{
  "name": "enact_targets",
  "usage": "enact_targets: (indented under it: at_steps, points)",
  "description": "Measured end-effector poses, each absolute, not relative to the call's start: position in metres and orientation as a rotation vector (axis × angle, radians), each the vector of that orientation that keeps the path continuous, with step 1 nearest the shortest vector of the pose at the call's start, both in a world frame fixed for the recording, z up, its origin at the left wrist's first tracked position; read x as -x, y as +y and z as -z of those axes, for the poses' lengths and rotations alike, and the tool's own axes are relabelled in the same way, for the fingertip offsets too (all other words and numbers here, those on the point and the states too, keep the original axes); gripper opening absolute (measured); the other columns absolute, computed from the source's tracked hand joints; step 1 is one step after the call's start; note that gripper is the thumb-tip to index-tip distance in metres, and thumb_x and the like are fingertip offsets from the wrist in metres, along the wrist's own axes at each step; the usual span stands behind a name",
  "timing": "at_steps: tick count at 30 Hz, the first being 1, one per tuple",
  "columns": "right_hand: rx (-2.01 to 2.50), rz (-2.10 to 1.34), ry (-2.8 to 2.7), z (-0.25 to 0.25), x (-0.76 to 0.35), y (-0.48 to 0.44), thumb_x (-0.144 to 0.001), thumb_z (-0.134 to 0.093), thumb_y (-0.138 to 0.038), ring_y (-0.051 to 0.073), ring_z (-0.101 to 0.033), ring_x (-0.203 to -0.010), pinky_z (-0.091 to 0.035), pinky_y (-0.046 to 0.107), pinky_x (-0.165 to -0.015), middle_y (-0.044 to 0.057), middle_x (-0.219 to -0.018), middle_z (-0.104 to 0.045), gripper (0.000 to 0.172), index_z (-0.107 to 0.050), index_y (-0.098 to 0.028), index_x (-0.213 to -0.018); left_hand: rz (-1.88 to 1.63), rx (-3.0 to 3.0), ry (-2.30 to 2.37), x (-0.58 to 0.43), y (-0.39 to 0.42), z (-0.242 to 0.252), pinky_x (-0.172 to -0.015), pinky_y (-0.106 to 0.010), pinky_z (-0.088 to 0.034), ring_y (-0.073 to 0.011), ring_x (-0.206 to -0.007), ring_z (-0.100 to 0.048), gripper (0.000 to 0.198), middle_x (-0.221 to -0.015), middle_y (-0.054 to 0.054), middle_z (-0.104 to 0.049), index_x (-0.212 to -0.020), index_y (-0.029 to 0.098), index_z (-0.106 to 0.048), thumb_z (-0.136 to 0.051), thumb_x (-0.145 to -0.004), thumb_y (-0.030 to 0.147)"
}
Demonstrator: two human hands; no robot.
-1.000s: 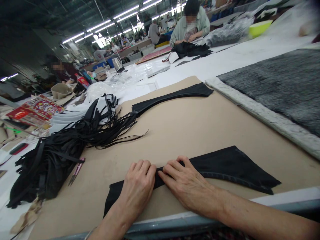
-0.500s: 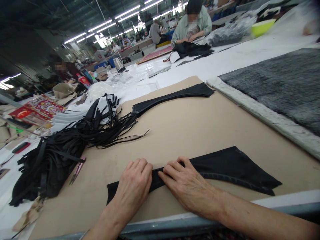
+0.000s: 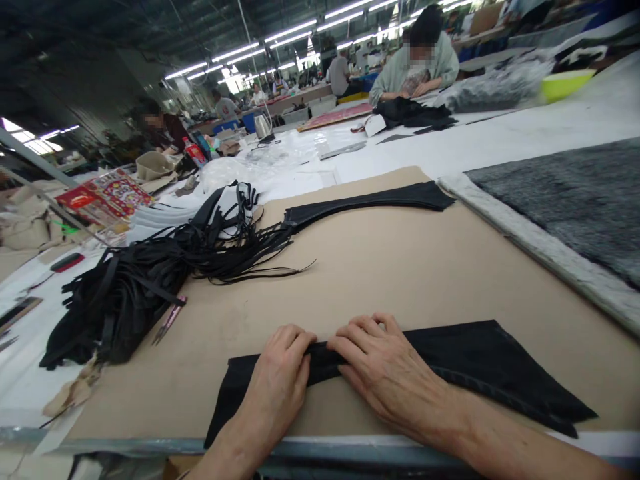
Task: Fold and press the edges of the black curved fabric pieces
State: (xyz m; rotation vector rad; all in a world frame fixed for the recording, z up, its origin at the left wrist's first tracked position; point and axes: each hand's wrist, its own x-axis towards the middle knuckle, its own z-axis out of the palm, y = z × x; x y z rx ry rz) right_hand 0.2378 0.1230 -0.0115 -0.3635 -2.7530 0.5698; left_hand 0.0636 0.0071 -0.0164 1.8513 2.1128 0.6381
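A long black fabric piece (image 3: pixel 475 347), wide at its right end and narrow in the middle, lies on the brown board (image 3: pixel 380 280) near the table's front edge. My left hand (image 3: pixel 283 367) is closed on the narrow part, its fingers curled over the upper edge. Just to the right, my right hand (image 3: pixel 380 367) grips the same edge with bent fingers. A small gap separates the two hands, and fabric shows between them. My fingertips are partly hidden. Farther back on the board lies a stack of similar black pieces (image 3: pixel 370 200).
A heap of black strips (image 3: pixel 130 287) lies at the left, beside pink-handled tweezers (image 3: pixel 170 320). A dark grey textured slab (image 3: pixel 565 200) borders the board at right. Across the table, a co-worker (image 3: pixel 420 60) handles black cloth (image 3: pixel 410 112). A yellow-green bowl (image 3: pixel 567 85) stands at back right.
The camera view has shifted, so the scene sits farther right. Both hands stay on the fabric's narrow part, and its left end reaches lower, toward the table edge.
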Motion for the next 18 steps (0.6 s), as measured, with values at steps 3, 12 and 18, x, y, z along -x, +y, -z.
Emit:
enact_targets:
  at_steps: [3, 12, 18]
  points:
    - [0.434, -0.611, -2.746, 0.013, -0.230, 0.126, -0.091, -0.058, -0.017, 0.023, -0.048, -0.101, -0.030, 0.039, -0.087, 0.004, -0.108, -0.059, 0.023, -0.055, -0.021, -0.113, -0.695, -1.807, 2.095, -0.066, 0.009, 0.015, -0.087, -0.037, -0.049, -0.0204, -0.096, -0.054, 0.036, -0.100, -0.004, -0.058, -0.105, 0.021, -0.059, -0.042, -0.084, -0.003]
    - [0.477, -0.794, -2.768, 0.018, -0.217, 0.135, -0.086, -0.066, -0.014, 0.021, -0.048, -0.097, -0.032, 0.036, -0.083, 0.001, -0.100, -0.059, 0.014, -0.061, -0.021, -0.097, -0.729, -1.774, 2.120, -0.072, 0.008, 0.014, -0.081, -0.035, -0.050, -0.0207, -0.093, -0.055, 0.040, -0.095, -0.004, -0.059, -0.100, 0.021, -0.063, -0.039, -0.082, -0.005]
    - [0.469, -0.838, -2.776, 0.014, -0.216, 0.137, -0.087, -0.066, -0.015, 0.022, -0.049, -0.098, -0.033, 0.036, -0.085, 0.002, -0.102, -0.060, 0.015, -0.062, -0.021, -0.101, -0.811, -1.816, 2.146, -0.074, 0.004, 0.020, -0.080, -0.035, -0.051, -0.0207, -0.092, -0.055, 0.040, -0.096, -0.005, -0.059, -0.105, 0.021, -0.063, -0.037, -0.085, -0.003]
